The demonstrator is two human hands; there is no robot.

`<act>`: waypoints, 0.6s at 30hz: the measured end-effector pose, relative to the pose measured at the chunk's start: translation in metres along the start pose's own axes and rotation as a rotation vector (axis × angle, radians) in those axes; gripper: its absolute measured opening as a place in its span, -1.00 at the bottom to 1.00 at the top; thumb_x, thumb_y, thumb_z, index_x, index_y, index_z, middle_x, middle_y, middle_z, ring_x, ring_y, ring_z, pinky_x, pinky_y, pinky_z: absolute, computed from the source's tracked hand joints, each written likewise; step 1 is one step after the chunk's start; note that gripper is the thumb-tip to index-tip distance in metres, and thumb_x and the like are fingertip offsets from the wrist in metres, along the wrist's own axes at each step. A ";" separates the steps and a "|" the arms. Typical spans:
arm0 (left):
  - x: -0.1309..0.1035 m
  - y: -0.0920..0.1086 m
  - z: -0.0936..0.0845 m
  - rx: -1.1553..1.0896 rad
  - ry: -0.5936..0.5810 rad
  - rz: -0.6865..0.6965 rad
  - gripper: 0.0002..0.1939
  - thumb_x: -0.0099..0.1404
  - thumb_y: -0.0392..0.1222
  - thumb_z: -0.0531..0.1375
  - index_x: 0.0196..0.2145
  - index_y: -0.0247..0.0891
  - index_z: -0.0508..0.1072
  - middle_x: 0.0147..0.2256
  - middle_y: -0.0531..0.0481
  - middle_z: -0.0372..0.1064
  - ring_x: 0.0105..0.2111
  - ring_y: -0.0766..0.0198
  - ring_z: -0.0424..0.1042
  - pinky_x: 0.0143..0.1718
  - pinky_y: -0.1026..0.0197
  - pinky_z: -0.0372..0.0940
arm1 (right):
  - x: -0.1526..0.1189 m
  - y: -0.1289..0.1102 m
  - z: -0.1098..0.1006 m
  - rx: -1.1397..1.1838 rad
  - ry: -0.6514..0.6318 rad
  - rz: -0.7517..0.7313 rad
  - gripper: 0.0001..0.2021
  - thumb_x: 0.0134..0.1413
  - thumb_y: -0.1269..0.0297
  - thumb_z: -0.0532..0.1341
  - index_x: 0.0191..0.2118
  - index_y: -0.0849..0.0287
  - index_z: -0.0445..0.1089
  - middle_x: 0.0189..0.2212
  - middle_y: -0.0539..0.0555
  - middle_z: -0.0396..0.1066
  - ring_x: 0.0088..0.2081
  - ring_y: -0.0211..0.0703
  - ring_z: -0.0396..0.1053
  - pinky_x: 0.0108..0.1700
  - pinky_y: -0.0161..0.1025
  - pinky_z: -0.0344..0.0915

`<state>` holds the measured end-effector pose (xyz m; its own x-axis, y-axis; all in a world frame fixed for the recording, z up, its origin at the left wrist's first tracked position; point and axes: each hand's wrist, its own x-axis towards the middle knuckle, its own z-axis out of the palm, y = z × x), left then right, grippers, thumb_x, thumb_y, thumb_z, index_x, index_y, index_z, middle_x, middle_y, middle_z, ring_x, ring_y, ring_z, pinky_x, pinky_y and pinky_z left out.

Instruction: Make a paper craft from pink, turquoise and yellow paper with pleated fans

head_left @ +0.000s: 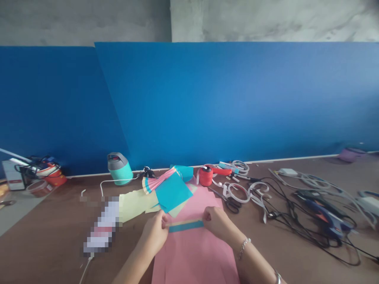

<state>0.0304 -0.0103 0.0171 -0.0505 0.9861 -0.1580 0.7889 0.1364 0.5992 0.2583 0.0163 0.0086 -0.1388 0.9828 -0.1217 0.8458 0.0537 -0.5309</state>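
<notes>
A narrow strip of folded paper point(186, 226), blue with a pale cream edge, stretches level between my two hands. My left hand point(156, 228) pinches its left end, and my right hand point(217, 221) has closed fingers on its right end. Beneath the strip lie large pink paper sheets point(195, 256). Just beyond my hands are blue paper squares point(174, 193) and pale yellow sheets point(137, 205). A pleated paper bundle point(160, 179) in pink, cream and blue rests behind them. Fingers hide both ends of the strip.
Black scissors point(232, 205), white ribbon loops point(238, 193) and a red spool point(205, 176) sit beyond my right hand. Cables surround a blue glue gun point(328, 221) at right. A teal bottle point(120, 171) stands at the back left, near a blurred-out device point(102, 228) with a cable.
</notes>
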 end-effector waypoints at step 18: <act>-0.025 -0.014 0.080 0.329 -0.034 0.819 -0.38 0.28 -0.21 0.00 0.27 -0.31 -0.04 0.26 -0.22 -0.08 0.25 -0.03 -0.05 0.20 -0.09 0.02 | 0.003 0.006 0.007 0.002 0.026 -0.028 -0.84 -0.24 0.55 0.12 -0.53 0.22 0.41 -0.52 0.05 0.45 -0.45 -0.25 0.31 -0.43 -0.39 0.03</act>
<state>0.0693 -0.0442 -0.0506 0.6225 0.7578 0.1955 0.7056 -0.6515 0.2788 0.2591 0.0179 -0.0009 -0.1492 0.9852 -0.0846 0.8409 0.0814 -0.5351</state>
